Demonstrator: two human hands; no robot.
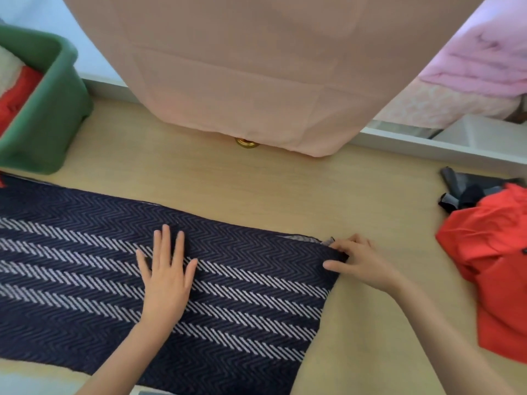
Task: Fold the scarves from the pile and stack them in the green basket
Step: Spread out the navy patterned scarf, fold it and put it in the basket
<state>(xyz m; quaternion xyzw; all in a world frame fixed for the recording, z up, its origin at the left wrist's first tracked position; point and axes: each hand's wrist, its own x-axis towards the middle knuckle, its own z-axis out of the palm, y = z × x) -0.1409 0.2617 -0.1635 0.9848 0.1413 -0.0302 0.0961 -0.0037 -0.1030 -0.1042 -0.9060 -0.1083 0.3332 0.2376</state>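
Head view: left hand (166, 276) presses scarf (245, 283); right hand (360, 261) pinches its corner.

The left hand (166, 277) lies flat, fingers spread, on a navy herringbone scarf (85, 252) spread across the wooden counter (285, 189). The right hand (359, 263) pinches the scarf's far end corner. Beyond and left of the left hand stands the green basket (54, 115), with a folded red scarf (14, 101) and a cream scarf (7, 69) inside. Right of the right hand lies a pile: an orange-red scarf (496, 252) over a dark grey scarf (467, 189). A peach cloth (242, 67) hangs beyond both hands.
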